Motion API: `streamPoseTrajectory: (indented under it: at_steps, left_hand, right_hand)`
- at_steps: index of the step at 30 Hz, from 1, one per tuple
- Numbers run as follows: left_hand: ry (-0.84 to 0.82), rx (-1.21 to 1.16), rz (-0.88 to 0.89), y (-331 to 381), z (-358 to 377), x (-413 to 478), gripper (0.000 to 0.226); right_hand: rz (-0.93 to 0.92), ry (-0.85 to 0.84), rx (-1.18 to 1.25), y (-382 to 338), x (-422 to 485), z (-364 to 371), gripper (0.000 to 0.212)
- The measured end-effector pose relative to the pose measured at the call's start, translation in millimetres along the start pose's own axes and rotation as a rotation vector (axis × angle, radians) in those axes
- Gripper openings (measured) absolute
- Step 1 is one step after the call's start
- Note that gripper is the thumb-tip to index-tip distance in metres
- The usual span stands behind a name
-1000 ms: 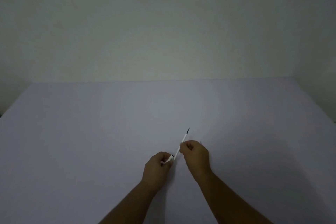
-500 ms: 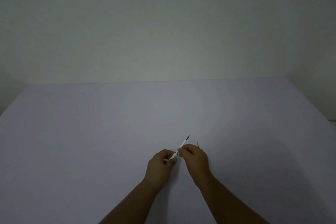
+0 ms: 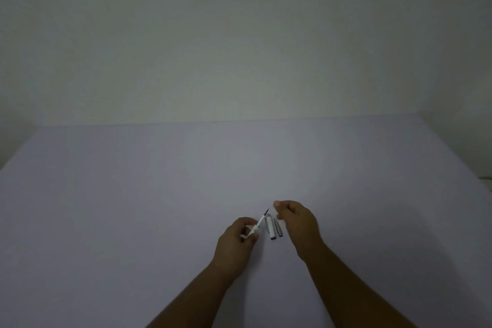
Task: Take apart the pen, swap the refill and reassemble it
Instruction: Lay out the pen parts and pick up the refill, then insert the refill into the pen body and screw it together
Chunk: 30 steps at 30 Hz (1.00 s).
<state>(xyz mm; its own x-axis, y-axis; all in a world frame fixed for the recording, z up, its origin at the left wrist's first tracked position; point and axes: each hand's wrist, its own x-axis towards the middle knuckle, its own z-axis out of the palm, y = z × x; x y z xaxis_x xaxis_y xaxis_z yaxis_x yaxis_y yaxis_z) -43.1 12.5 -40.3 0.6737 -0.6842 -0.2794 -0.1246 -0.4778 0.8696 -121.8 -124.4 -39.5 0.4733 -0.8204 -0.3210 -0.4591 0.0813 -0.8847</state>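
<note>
My left hand (image 3: 235,241) grips the white front section of the pen (image 3: 254,229). Its thin refill (image 3: 264,216) sticks out up and to the right and ends in a dark tip. A white pen barrel (image 3: 271,228) lies on the table just right of that, with a thin dark piece (image 3: 278,229) beside it. My right hand (image 3: 296,222) hovers right of these two parts. Its fingers are loosely curled, thumb and forefinger a little apart, with nothing visible between them.
The work surface is a pale lavender sheet (image 3: 159,208) that reaches a plain wall (image 3: 239,48) at the back. A dark gap shows at the sheet's right edge (image 3: 486,181).
My right hand has let go of the pen and moved right. The white barrel and the dark piece now lie on the table between my hands. My left hand still holds the front section.
</note>
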Motion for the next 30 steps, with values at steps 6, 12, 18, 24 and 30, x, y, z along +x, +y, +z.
streamPoseTrajectory:
  at_steps: [6, 12, 18, 24, 30]
  left_hand:
    - [-0.021, -0.059, -0.049, -7, -2, -2, 0.022]
    - [-0.019, -0.053, -0.07, -9, -4, -5, 0.025]
    - [-0.026, -0.045, -0.052, -10, -7, -7, 0.025]
    - [-0.041, -0.036, -0.033, -5, -7, -8, 0.019]
    - [-0.047, -0.029, -0.029, 1, -6, -9, 0.016]
  right_hand:
    - [-0.098, -0.06, -0.739, 12, 8, -7, 0.024]
    - [-0.096, -0.043, -0.874, 23, 7, 1, 0.025]
    - [-0.035, 0.082, -0.413, 7, 5, 0, 0.018]
    - [0.117, -0.087, 0.258, -19, -6, 2, 0.018]
    - [0.119, -0.105, 0.303, -28, -11, 2, 0.007]
